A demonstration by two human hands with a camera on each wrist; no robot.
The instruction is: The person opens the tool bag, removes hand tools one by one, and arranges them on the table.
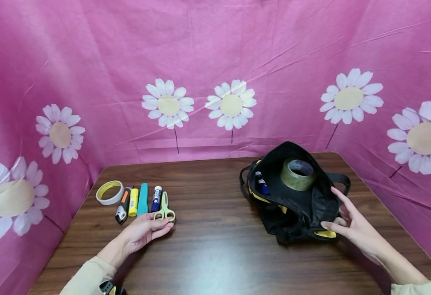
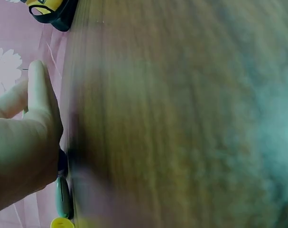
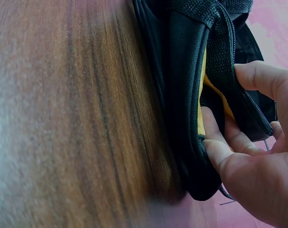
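In the head view my left hand (image 1: 145,231) pinches small pale-green scissors (image 1: 164,211) by the handle loops, blades pointing away. The scissors are mostly hidden behind the fingers in the left wrist view. At the right, my right hand (image 1: 355,223) grips the near right side of a black bag (image 1: 293,213) with yellow parts. Its fingers (image 3: 219,152) reach into a zipped opening of the bag, as the right wrist view shows. Inside the bag's wide mouth are a roll of clear tape (image 1: 297,182) and a blue tube with a white cap (image 1: 262,184).
Beyond the left hand lie a white tape roll (image 1: 110,192), an orange-and-grey box cutter (image 1: 123,206), a yellow stick (image 1: 133,202), a teal case-like object (image 1: 143,198) and a blue glue stick (image 1: 156,199). Pink flowered cloth (image 1: 215,49) surrounds the wooden table (image 1: 208,241).
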